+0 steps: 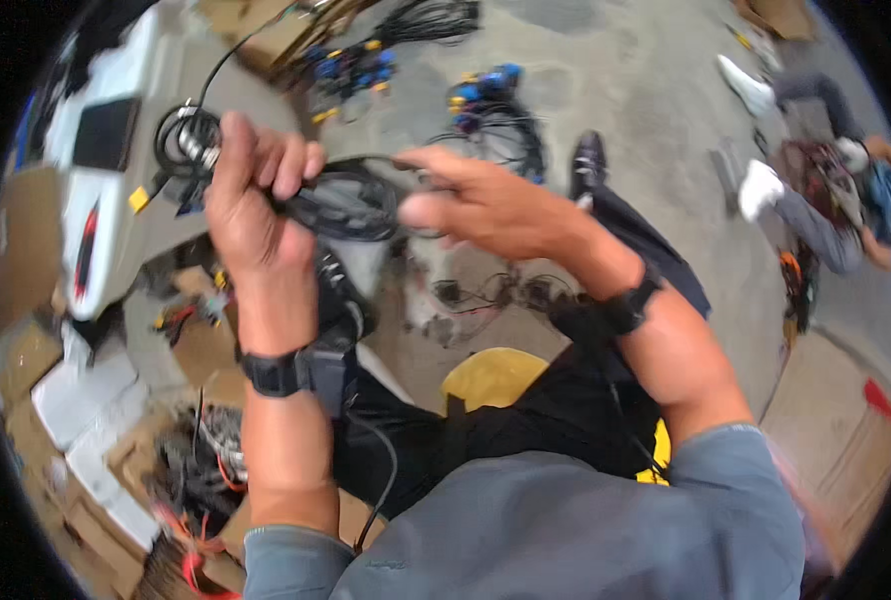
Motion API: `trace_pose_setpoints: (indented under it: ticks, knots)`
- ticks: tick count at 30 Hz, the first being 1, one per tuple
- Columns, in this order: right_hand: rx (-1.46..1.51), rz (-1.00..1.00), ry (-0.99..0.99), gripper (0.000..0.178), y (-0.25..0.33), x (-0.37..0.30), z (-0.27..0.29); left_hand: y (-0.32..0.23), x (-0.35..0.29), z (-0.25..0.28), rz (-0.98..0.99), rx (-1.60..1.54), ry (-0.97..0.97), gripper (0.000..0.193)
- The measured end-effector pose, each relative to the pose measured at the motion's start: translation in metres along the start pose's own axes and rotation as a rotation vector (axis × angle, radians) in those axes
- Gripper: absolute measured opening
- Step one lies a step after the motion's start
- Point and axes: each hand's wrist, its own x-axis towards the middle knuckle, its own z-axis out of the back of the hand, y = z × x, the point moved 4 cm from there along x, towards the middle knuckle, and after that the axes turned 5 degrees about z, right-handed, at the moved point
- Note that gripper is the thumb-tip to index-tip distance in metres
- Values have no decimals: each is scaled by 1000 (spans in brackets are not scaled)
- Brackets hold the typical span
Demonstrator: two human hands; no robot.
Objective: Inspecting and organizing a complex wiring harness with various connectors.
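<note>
Cable: where both hands meet, a black cable lies wound in a coil, held chest-high.
Left hand: fist clamped round the coil's edge.
Right hand: fingers pinching the loop's far side.

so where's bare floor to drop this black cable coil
Bare grey concrete floor lies ahead to the right, between the blue-plugged black cable bundles and the seated person's white shoes. The left is crowded with cardboard boxes and tangled wires. Both hands grip the black cable coil.
</note>
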Motion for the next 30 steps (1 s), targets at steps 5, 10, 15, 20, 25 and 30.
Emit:
trace_pose_setpoints:
  ticks: [5,10,15,20,25,30]
  knots:
    - [-109,-93,70,28,-14,-6,23,-17,12,26,-95,-67,-8,36]
    - [-139,-122,25,12,-8,-12,9,-47,8,62,-194,-13,-147,37]
    - [-383,-69,1,11,-3,-18,20,-46,9,68,-184,-16,-110,35]
    - [-860,326,39,20,-6,-22,10,-26,7,54,-94,3,27,28]
    - [-395,215,-120,35,-4,-8,3,-4,2,32,-30,-40,157,23]
    - [-13,1,-71,27,-1,3,-3,11,-9,22,2,25,107,18]
